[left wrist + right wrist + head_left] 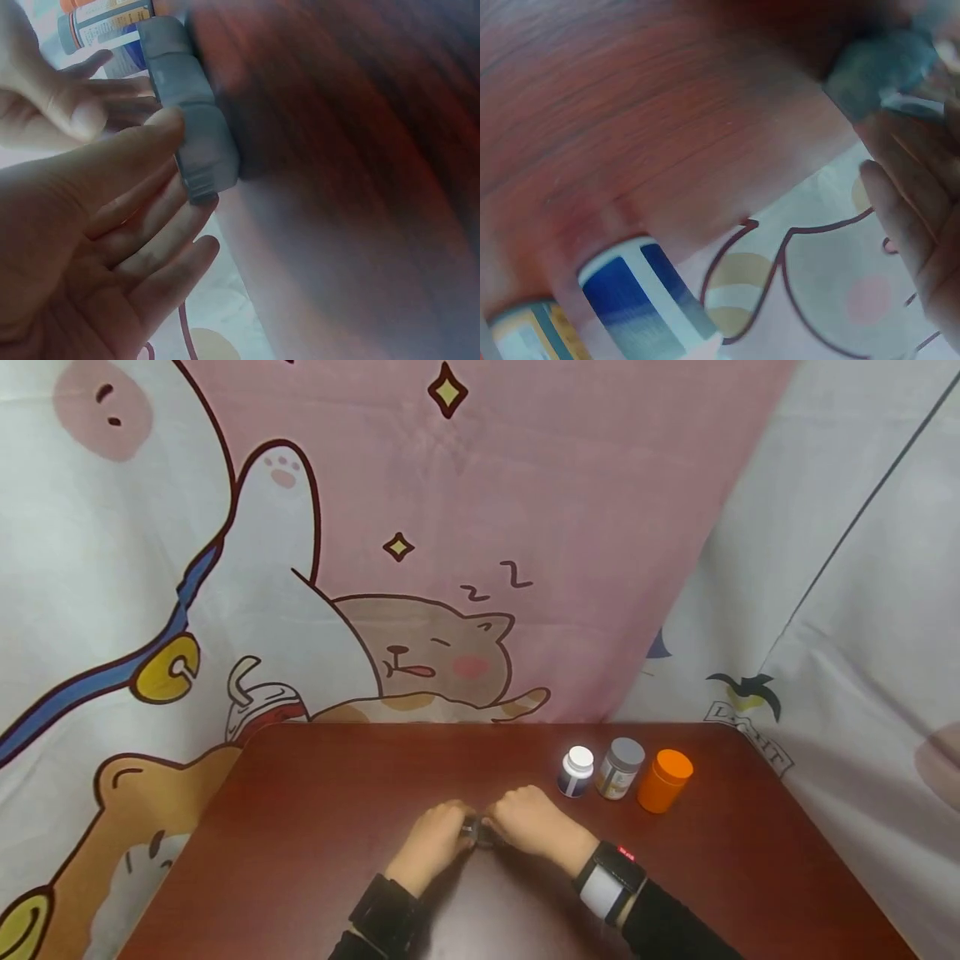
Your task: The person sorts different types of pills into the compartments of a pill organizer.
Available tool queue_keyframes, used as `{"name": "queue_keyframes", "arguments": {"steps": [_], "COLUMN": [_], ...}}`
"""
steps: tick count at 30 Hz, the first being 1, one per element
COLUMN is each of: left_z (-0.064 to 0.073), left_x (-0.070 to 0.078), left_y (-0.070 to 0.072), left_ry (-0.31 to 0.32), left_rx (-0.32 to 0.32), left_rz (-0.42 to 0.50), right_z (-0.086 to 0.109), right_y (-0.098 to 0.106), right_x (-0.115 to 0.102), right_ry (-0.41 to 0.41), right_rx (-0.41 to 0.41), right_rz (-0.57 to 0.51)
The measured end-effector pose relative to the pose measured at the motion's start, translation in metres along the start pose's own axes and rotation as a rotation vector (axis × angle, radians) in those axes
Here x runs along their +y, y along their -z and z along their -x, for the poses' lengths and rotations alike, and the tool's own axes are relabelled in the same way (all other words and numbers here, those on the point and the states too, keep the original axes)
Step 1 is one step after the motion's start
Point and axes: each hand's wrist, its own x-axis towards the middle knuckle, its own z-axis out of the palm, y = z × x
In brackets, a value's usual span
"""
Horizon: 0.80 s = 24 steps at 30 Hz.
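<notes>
A small grey pill box [196,90] with three lidded compartments is between both hands, just above or on the table; the gap cannot be judged. My left hand [437,837] pinches its near end in the left wrist view, thumb on top and fingers underneath. Curled toward the other end is my right hand [531,817], its fingertips at the box's side. In the right wrist view the box is blurred, with fingers [904,206] of a hand below it. The head view shows little of the box, since both hands cover it.
A white bottle with a dark label [576,772], a grey-lidded jar [621,768] and an orange bottle [664,781] stand in a row beyond my right hand. The dark red table [330,793] ends at a printed cartoon cloth [600,527] behind it.
</notes>
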Motion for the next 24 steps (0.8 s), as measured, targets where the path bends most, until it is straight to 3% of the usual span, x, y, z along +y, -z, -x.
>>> {"name": "queue_keyframes", "arguments": {"steps": [5, 12, 19, 22, 24], "left_z": [0.001, 0.004, 0.015, 0.025, 0.031], "left_x": [-0.004, -0.002, -0.001, -0.003, -0.004], "left_y": [-0.001, -0.004, 0.003, 0.007, 0.011], "left_ry": [0.055, 0.106, 0.166, 0.198, 0.212], "left_rx": [-0.035, -0.035, -0.039, -0.069, -0.08], "left_rz": [0.013, 0.046, 0.113, 0.197, 0.253], "right_z": [-0.014, -0.009, 0.031, 0.057, 0.073], "right_y": [-0.003, 0.008, 0.043, 0.058, 0.065], "right_x": [0.011, 0.022, 0.067, 0.096, 0.116], "right_ry": [-0.121, -0.187, -0.179, -0.233, -0.301], "right_rx": [-0.031, -0.008, 0.107, 0.124, 0.093], "right_rz": [-0.212, -0.26, -0.19, -0.16, -0.164]}}
